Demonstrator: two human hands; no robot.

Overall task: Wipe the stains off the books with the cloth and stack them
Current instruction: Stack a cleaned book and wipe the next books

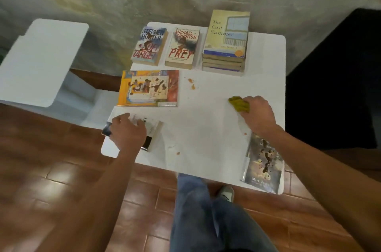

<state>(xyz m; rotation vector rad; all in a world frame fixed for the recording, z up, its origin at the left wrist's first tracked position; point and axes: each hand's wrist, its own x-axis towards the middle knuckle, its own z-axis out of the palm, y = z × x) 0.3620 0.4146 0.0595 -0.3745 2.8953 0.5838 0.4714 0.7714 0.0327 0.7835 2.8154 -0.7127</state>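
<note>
Two hands working: right hand [257, 113] is clutching the yellow-green cloth [239, 103]; left hand [127, 130] is gripping the black-and-white paperback [152, 128] at 9 o'clock from the cloth, spine pointing toward 1.

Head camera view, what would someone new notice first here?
Probably the two hands low on the white table: the right hand grips a yellow cloth, while the left hand rests on a book at the near left edge. Next, the dark stains on the Prey book at the back.
</note>
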